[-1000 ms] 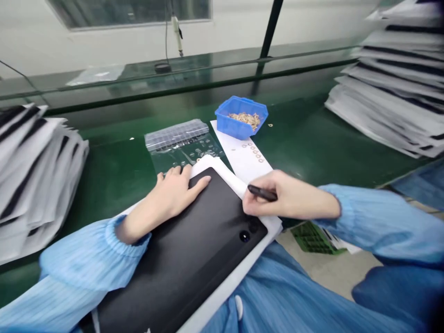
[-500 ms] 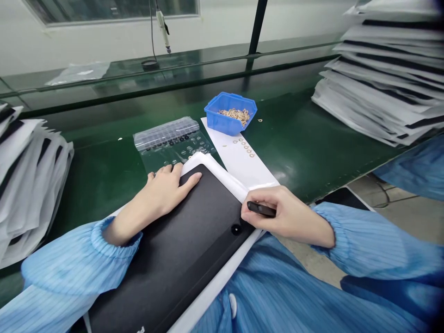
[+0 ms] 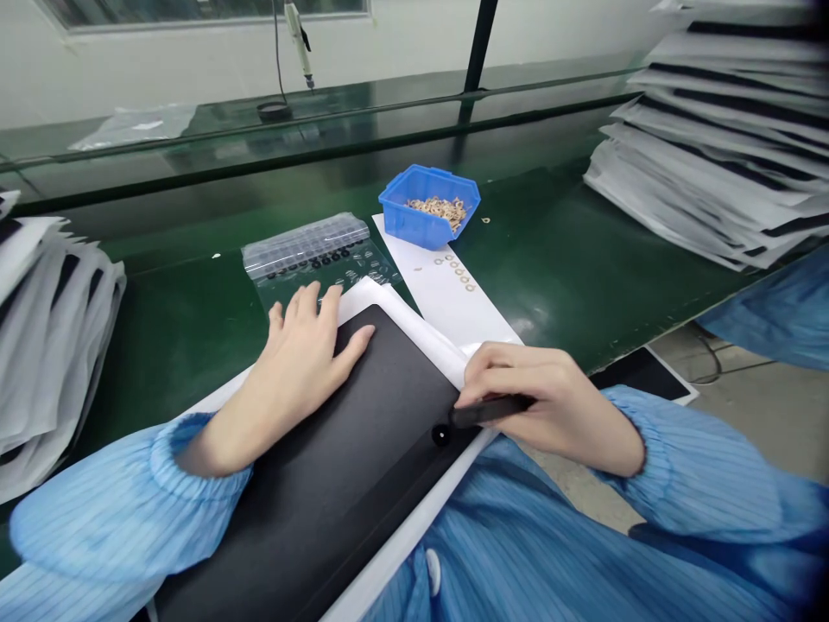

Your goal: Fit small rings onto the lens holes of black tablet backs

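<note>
My left hand (image 3: pixel 301 363) rests with spread fingers on the top corner of a flat black panel (image 3: pixel 337 466), which has a white border (image 3: pixel 414 333) and lies across my lap and the bench edge. My right hand (image 3: pixel 524 402) grips a short black pen-like tool (image 3: pixel 492 411) and is at the panel's right edge, just above a small round hole (image 3: pixel 440 434). Beyond my left fingertips lies a clear zip bag (image 3: pixel 317 255) of small dark and clear parts. Several tan rings sit in a blue plastic bin (image 3: pixel 405 207).
A white sheet (image 3: pixel 446 298) with a row of small rings lies under the bin. Stacks of white packets with black stripes (image 3: pixel 712 164) stand on the green bench mat at both sides. A glass shelf runs behind, with a hanging electric screwdriver (image 3: pixel 299 43) beyond it.
My right hand has turned the black tool lower and flatter, closer to the round hole. My left fingers have spread and lifted slightly. The view has shifted a little.
</note>
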The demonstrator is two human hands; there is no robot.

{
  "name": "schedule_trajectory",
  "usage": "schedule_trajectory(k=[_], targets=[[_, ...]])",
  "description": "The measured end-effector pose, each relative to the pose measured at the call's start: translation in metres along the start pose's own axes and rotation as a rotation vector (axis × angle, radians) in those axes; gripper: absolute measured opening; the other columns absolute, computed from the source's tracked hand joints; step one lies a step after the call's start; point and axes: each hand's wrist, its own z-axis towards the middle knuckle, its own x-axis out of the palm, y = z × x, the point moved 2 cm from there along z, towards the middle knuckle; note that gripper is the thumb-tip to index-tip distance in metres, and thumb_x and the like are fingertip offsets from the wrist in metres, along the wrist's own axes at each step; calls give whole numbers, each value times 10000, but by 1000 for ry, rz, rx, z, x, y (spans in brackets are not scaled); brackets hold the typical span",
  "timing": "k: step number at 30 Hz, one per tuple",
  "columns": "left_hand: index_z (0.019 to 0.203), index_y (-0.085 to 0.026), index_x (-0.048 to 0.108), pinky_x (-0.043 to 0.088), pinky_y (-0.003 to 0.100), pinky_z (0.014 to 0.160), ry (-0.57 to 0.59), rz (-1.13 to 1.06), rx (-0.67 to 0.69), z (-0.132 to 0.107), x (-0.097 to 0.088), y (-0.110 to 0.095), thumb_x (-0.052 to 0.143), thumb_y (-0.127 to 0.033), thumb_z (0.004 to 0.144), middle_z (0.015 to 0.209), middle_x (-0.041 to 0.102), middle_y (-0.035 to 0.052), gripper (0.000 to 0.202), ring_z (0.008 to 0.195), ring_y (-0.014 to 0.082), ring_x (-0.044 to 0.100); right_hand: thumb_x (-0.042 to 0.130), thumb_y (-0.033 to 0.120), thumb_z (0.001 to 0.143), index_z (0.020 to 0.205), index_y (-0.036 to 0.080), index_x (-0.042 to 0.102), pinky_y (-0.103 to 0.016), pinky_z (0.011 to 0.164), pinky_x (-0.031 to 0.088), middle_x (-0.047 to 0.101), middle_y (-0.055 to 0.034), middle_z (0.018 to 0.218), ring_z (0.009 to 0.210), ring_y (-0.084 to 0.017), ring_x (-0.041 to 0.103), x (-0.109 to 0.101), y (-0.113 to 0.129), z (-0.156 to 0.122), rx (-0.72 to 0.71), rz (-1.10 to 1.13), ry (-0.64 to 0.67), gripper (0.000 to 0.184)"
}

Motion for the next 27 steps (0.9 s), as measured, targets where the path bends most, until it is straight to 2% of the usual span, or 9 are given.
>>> schedule_trajectory(k=[2,3,5,7,10,12,16,22,27], targets=[[1332,-92,378,252,530,1080,-107,-56,229,-9,-9,-16,349,-409,921,1402,343,195,519,1350,333,254,549,333,882,751,211,687,-255,606,462,635,-38,779,685,-131,594,-5,0,-3,52,82,-153,226],[1301,-115,424,258,499,1095,-96,-114,369,-15,-12,-25,375,-366,921,1390,364,173,459,1355,310,251,463,408,918,751,215,694,-271,612,461,633,-45,777,685,-137,591,-7,0,-5,99,143,-222,345],[1237,-175,503,290,449,1102,32,-221,610,-26,-18,-41,410,-306,923,1347,427,126,353,1335,269,297,296,484,954,718,217,687,-285,576,454,608,-45,706,620,-136,572,-9,-1,-10,200,283,-294,529],[1224,-222,524,309,457,1098,167,-264,720,-35,-20,-49,432,-281,924,1334,452,98,319,1319,258,325,304,478,953,685,221,662,-292,546,458,591,-39,643,572,-140,566,-9,-1,-15,253,362,-302,516],[1267,-240,498,327,516,1076,210,-259,745,-40,-21,-51,421,-264,931,1353,440,95,346,1330,282,306,431,400,932,719,232,648,-326,626,490,642,-49,695,677,-182,616,-8,-1,-19,238,353,-341,347],[1300,-240,471,331,546,1064,199,-240,758,-42,-21,-51,396,-253,943,1355,435,104,365,1332,298,303,409,424,934,662,227,645,-338,653,490,638,-57,677,692,-192,616,-6,-4,-22,270,368,-413,411],[1341,-244,429,306,618,1045,240,-174,762,-43,-22,-53,430,-191,924,1373,410,124,420,1346,339,272,278,513,944,611,209,644,-302,461,471,578,-46,570,483,-151,562,2,-9,-29,400,553,-475,581],[1325,-243,439,278,644,1042,305,-201,796,-41,-28,-54,451,-94,872,1396,375,142,477,1389,341,170,643,291,818,799,232,603,-270,543,547,651,-27,742,638,-158,643,11,3,-28,379,351,-346,73],[1321,-243,445,276,624,1054,307,-200,786,-40,-28,-53,448,-99,873,1389,391,139,471,1387,336,187,601,181,834,811,230,560,-248,569,558,656,-16,784,653,-138,656,19,7,-26,361,320,-350,68]])
